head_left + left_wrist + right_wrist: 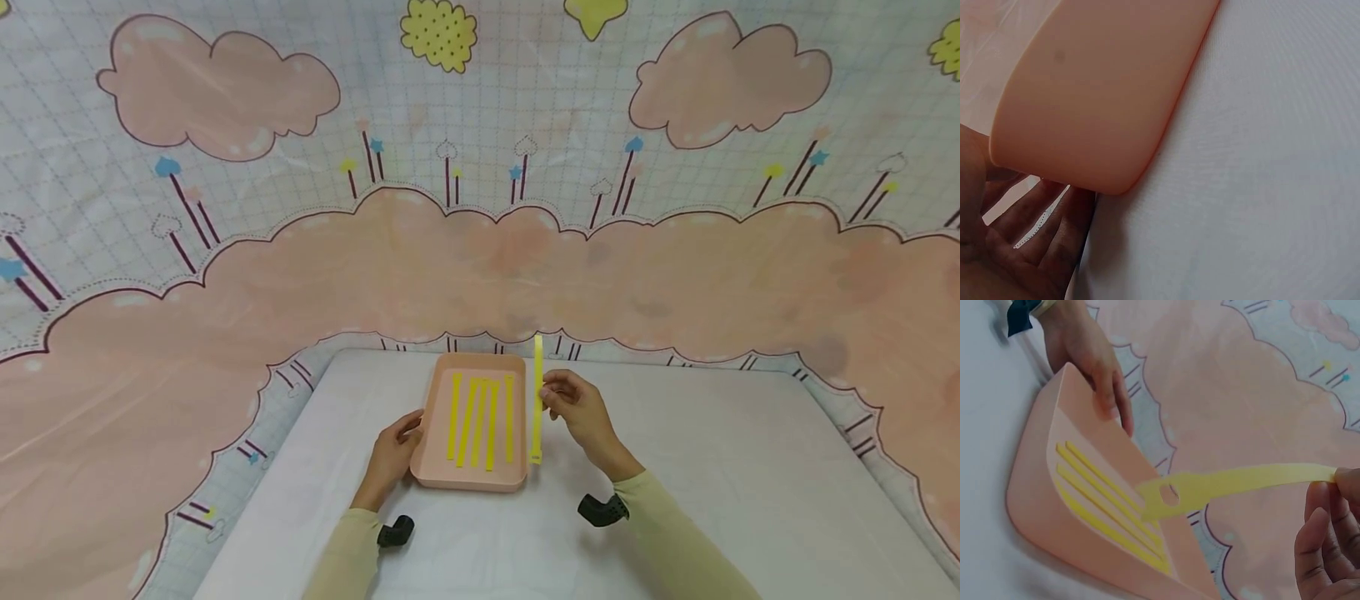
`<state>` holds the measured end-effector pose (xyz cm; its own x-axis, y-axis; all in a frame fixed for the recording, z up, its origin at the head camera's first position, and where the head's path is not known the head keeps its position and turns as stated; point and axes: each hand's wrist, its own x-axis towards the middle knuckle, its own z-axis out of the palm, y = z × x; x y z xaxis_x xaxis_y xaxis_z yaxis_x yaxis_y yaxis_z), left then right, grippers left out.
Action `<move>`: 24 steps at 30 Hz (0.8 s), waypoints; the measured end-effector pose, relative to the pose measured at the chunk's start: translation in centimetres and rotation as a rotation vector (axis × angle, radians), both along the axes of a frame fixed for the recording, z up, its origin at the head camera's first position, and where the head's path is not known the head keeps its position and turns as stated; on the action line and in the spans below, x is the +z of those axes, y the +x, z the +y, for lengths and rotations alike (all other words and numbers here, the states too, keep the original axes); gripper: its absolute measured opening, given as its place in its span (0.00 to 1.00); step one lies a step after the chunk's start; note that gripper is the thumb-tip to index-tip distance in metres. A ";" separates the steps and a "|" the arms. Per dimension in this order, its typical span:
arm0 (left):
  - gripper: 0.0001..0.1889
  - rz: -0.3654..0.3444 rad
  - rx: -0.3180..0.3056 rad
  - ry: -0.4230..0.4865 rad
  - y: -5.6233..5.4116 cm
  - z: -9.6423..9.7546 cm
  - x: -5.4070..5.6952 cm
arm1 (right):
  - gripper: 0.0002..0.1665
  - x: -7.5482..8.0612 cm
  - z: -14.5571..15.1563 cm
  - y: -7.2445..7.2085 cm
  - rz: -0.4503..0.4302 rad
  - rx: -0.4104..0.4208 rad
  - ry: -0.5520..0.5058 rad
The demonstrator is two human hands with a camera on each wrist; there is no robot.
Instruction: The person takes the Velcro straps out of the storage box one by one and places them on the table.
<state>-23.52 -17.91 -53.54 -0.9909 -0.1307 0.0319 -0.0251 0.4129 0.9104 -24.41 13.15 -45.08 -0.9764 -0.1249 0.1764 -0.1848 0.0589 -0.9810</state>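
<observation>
"Head view first: what is the right hand (581,412) doing?"

"Pinching a yellow strip (537,421) between its thumb and fingers. The strip runs far to near, just beside the right edge of a pink tray (468,481)."

"Touching the tray?"

"From the head there's a narrow gap. From the right wrist, the strip's broad, pierced end (1152,503) passes in front of the tray, so from that side I cannot tell."

"And the left hand (393,454)?"

"It grips the tray's left side, thumb at the rim and fingers along the outside. Left wrist view shows those fingers a little spread, partly hidden by the tray wall."

"What's lying in the tray?"

"Five more yellow strips (453,417), all lengthwise, far to near. Three sit close together in the middle, one lies apart on the left and one apart on the right."

"What's around it?"

"A white tabletop (712,500) under the tray. Past its far edge, and along the left and right, there's a patterned cloth (487,267) with pink clouds. Nearer, the person's pale yellow-green sleeves (675,533) come in from left and right, with a black fitting (602,510) at each wrist."
</observation>
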 end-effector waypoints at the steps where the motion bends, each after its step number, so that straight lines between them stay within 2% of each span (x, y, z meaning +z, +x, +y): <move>1: 0.21 0.005 -0.002 0.003 0.0 0.0 0.0 | 0.16 -0.2 0.2 0.0 -0.016 -0.007 -0.001; 9: 0.20 0.067 0.007 -0.022 0.1 0.1 0.0 | 0.18 -1.3 1.6 0.0 -0.098 -0.042 0.032; 16: 0.20 0.008 0.005 0.012 -0.3 0.1 0.1 | 0.17 -2.7 2.8 -0.3 -0.190 -0.067 0.063; 21: 0.20 0.007 0.007 -0.001 -0.3 0.1 0.0 | 0.19 -4.0 3.3 -1.0 -0.327 -0.077 0.011; 24: 0.20 0.008 0.008 0.001 -0.2 0.2 0.0 | 0.19 -4.7 3.5 -1.4 -0.378 -0.070 -0.020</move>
